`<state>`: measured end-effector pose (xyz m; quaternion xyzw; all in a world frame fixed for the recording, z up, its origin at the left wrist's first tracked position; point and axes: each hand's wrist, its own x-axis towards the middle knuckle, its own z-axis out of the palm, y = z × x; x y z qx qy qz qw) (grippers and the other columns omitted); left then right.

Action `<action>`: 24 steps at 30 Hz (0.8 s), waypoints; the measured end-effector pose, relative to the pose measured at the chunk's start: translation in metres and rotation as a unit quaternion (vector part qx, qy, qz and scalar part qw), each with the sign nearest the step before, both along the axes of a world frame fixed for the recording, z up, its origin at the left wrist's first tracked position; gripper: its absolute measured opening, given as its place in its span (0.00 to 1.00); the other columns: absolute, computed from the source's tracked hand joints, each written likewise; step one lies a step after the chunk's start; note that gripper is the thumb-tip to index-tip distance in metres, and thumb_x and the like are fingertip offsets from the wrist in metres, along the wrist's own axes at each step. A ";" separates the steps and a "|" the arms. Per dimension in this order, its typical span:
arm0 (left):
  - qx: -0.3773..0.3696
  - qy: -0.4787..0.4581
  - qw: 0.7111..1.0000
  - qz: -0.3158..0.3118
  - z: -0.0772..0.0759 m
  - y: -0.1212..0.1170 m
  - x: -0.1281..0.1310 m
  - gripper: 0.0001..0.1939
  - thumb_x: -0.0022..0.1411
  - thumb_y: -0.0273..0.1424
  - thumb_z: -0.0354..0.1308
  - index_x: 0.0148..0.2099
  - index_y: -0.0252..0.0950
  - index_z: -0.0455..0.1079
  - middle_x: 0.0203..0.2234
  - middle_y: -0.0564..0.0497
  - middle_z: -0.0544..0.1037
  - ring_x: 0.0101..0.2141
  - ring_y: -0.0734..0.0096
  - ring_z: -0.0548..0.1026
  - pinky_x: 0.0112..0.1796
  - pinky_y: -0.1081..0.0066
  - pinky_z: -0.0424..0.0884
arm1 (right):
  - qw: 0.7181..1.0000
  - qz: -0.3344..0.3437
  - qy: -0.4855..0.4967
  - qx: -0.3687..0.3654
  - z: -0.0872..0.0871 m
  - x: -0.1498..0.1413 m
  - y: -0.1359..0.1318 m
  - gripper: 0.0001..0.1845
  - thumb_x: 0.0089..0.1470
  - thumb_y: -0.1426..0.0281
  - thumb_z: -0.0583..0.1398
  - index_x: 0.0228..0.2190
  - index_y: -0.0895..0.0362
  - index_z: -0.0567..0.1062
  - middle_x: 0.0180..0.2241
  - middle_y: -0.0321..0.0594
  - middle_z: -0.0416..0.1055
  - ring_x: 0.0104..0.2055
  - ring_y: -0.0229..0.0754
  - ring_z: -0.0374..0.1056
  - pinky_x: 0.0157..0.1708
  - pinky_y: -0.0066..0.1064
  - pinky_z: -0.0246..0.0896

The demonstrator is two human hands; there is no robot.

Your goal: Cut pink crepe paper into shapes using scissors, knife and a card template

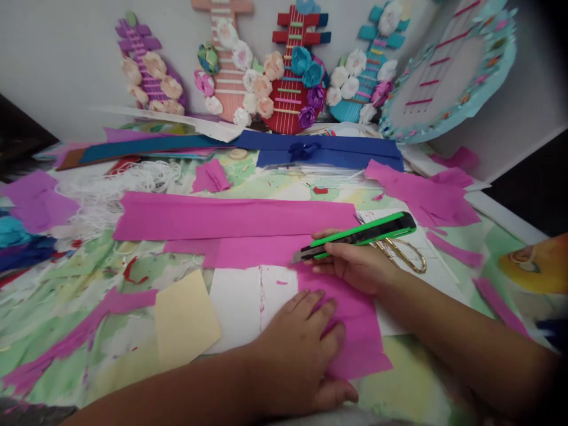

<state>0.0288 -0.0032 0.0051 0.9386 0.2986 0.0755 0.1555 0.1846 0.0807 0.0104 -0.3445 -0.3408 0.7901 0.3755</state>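
My right hand point(350, 260) grips a green and black utility knife point(361, 232). Its blade points left, with the tip close to the edge of the pink crepe paper point(252, 251). My left hand point(302, 340) lies palm down, fingers spread, across a pink piece point(355, 331) and a white sheet point(235, 302). Behind both hands stretches a long folded pink strip point(231, 219). Gold-coloured scissor handles point(403, 251) show beyond my right wrist, partly hidden by the hand and knife.
Several flower-covered paper instruments, among them a red one point(290, 89), lean along the wall. Blue folded paper point(328, 148) lies before them. White string point(124, 189) is heaped at the left, a cream paper piece point(186, 319) nearer me. Pink scraps point(426, 189) lie at the right.
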 end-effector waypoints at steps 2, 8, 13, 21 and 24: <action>0.001 0.001 1.000 -0.004 -0.001 0.000 0.001 0.33 0.55 0.51 0.41 0.54 0.32 0.58 0.52 0.37 0.61 0.51 0.48 0.57 0.50 0.52 0.50 | 1.000 -0.005 -0.014 0.022 -0.004 0.000 0.002 0.12 0.39 0.73 0.62 0.31 0.57 0.69 0.27 0.36 0.72 0.30 0.36 0.69 0.29 0.27 0.63; -0.011 0.012 1.000 -0.012 -0.001 -0.001 0.004 0.36 0.56 0.51 0.38 0.58 0.31 0.51 0.53 0.35 0.58 0.52 0.45 0.56 0.49 0.47 0.49 | 0.961 -0.009 -0.183 0.208 -0.011 0.006 0.006 0.16 0.36 0.73 0.64 0.32 0.55 0.69 0.28 0.33 0.69 0.30 0.34 0.66 0.31 0.27 0.61; -0.025 0.029 0.999 -0.014 -0.002 -0.001 0.008 0.37 0.57 0.51 0.36 0.58 0.26 0.50 0.54 0.34 0.57 0.53 0.44 0.53 0.50 0.48 0.48 | 0.920 0.064 -0.268 0.280 -0.009 0.012 0.007 0.13 0.42 0.71 0.60 0.35 0.54 0.70 0.34 0.37 0.69 0.37 0.37 0.66 0.37 0.29 0.61; -0.056 -0.004 0.998 0.014 0.003 -0.001 0.004 0.45 0.51 0.56 0.40 0.57 0.21 0.51 0.52 0.29 0.58 0.51 0.43 0.56 0.48 0.51 0.53 | 0.908 0.115 -0.236 0.327 -0.004 0.013 0.006 0.09 0.45 0.71 0.59 0.33 0.55 0.71 0.34 0.38 0.70 0.38 0.38 0.67 0.37 0.29 0.62; -0.048 0.003 0.998 0.043 0.002 -0.003 0.004 0.46 0.49 0.57 0.41 0.54 0.21 0.55 0.49 0.29 0.61 0.49 0.41 0.58 0.47 0.50 0.53 | 0.900 0.119 -0.251 0.336 -0.005 0.014 0.005 0.09 0.44 0.72 0.59 0.32 0.56 0.71 0.34 0.39 0.70 0.37 0.39 0.67 0.36 0.29 0.63</action>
